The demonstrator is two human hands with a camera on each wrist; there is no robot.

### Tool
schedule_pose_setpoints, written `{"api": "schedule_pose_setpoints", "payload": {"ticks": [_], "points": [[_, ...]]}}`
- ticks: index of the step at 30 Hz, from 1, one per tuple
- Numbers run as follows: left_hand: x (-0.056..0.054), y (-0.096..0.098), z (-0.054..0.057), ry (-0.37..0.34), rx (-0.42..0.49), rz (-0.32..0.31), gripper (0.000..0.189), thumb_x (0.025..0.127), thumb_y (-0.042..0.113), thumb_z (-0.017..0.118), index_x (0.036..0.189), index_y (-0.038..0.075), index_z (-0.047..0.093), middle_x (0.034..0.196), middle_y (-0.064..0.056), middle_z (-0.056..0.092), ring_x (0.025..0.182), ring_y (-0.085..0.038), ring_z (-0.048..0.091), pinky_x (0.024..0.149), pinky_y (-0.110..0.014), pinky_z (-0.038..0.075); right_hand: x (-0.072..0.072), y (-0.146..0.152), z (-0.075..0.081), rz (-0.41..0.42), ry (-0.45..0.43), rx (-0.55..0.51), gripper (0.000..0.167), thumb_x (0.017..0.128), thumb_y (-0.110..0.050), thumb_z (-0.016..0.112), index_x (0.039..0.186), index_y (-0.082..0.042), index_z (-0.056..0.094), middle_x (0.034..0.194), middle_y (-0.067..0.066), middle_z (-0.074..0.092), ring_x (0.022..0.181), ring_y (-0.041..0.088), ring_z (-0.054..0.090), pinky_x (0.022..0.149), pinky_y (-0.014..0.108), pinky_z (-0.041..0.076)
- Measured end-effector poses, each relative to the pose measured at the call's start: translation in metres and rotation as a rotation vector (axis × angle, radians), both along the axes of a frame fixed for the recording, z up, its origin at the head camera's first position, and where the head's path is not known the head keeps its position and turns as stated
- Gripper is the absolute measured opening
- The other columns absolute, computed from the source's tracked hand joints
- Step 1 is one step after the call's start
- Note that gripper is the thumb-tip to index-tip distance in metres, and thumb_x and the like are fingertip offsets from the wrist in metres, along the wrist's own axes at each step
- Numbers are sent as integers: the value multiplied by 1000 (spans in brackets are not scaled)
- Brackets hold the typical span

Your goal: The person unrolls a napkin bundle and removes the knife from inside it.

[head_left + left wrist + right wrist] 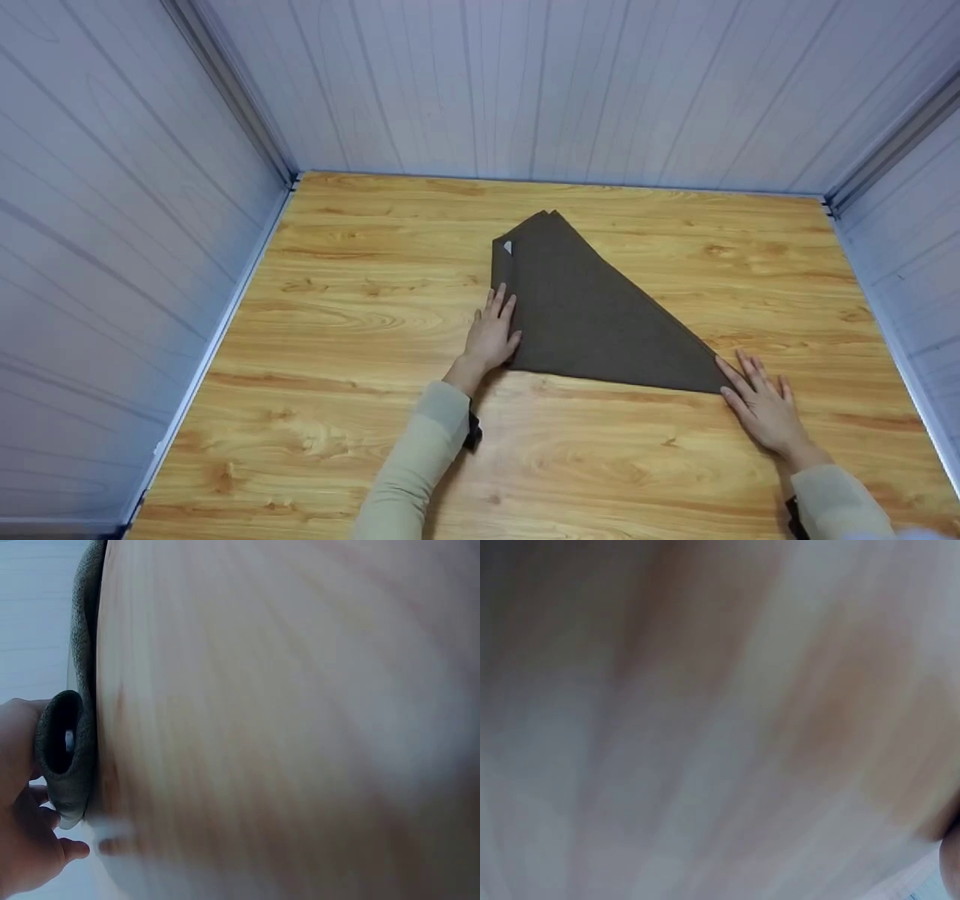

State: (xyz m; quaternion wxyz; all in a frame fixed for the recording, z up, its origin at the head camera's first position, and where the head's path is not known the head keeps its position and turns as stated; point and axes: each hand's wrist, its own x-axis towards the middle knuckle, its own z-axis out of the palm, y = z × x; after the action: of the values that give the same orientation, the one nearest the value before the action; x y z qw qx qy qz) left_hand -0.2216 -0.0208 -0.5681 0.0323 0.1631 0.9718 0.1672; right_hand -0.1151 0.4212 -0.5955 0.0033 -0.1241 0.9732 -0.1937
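Observation:
A dark brown cloth, folded into a tapering shape, lies flat with its narrow tip toward the right. Its left side is turned over in a strip, and a small white tag shows near the top of that fold. My left hand rests on this strip with fingers stretched forward. In the left wrist view, the fold's end forms a rounded, hollow loop beside my fingers. At the cloth's right tip my right hand lies with straight fingers, thumb and forefinger touching the corner.
The wood-grain tabletop spreads around the cloth. Pale panelled walls stand at the back, on the left and on the right. The right wrist view is mostly blurred tabletop.

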Motion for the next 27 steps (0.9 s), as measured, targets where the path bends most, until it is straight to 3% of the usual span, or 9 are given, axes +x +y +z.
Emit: {"api": "schedule_pose_setpoints", "payload": {"ticks": [27], "points": [[1, -29, 6, -96, 64, 20, 60, 92, 38, 41, 143, 14, 19, 146, -11, 13, 133, -27, 11, 102, -48, 19, 0, 0, 1, 1, 1, 0, 49, 95, -31, 38, 142, -26, 23, 147, 13, 9, 133, 31, 1, 93, 62, -10]]}}
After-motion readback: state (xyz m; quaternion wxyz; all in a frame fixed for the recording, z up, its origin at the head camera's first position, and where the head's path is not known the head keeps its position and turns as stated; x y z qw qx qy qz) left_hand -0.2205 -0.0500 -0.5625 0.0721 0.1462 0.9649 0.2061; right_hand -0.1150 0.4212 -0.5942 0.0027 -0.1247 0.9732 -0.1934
